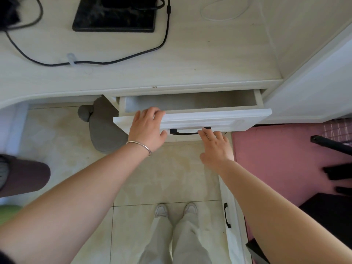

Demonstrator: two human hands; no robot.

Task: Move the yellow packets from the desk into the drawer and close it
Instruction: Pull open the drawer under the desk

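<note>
The white drawer (219, 121) under the desk (190, 60) stands partly pulled out. The strip of its inside (190, 102) that shows is bare. No yellow packet is in view, on the desk or in the drawer. My left hand (146, 130) lies on the left part of the drawer front, with its fingers reaching over the top edge and the thumb spread below. My right hand (215, 147) touches the right end of the black handle (182, 132) with straight fingers and holds nothing.
A black flat pad (114, 16) and a black cable (114, 61) lie on the desk's far side. A grey padded object (102, 130) sits under the desk at left. A lower cabinet door (226, 216) and a pink mat (276, 159) are at right. My feet (175, 209) stand on tiles.
</note>
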